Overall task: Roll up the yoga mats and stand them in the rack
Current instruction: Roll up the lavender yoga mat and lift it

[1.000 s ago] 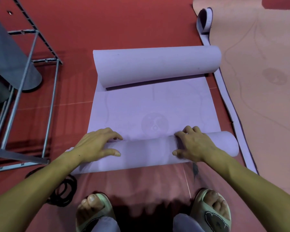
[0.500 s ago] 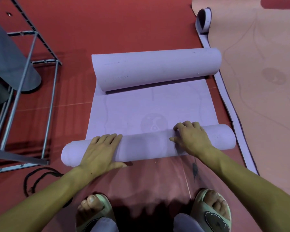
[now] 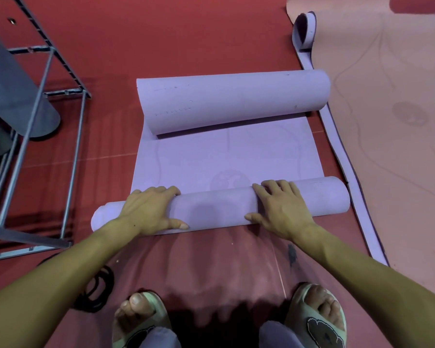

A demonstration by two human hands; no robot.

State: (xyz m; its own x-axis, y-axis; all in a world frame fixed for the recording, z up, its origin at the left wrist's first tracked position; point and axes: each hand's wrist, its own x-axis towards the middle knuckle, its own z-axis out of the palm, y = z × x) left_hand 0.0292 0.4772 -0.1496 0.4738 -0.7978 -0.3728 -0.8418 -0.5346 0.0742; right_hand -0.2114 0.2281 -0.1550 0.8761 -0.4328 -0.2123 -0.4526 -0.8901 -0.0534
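A lilac yoga mat (image 3: 226, 156) lies on the red floor, curled at both ends. Its near end forms a roll (image 3: 219, 209) lying across in front of me. My left hand (image 3: 150, 209) lies over the left part of that roll, fingers over its top and thumb on its near side. My right hand (image 3: 279, 209) presses flat on the right part, fingers spread toward the flat mat. The far end is a thicker loose roll (image 3: 234, 99). The grey metal rack (image 3: 45, 101) stands at the left.
A pink mat (image 3: 392, 136) lies unrolled at the right, with another lilac mat's edge (image 3: 337, 151) beside it, curled at its far tip. A grey mat (image 3: 8, 86) stands in the rack. A black cord (image 3: 96, 292) lies near my left foot.
Both hands have pushed the near roll away from me; it has grown thicker and the flat stretch between the two rolls is shorter. My left hand shifted onto the roll's top.
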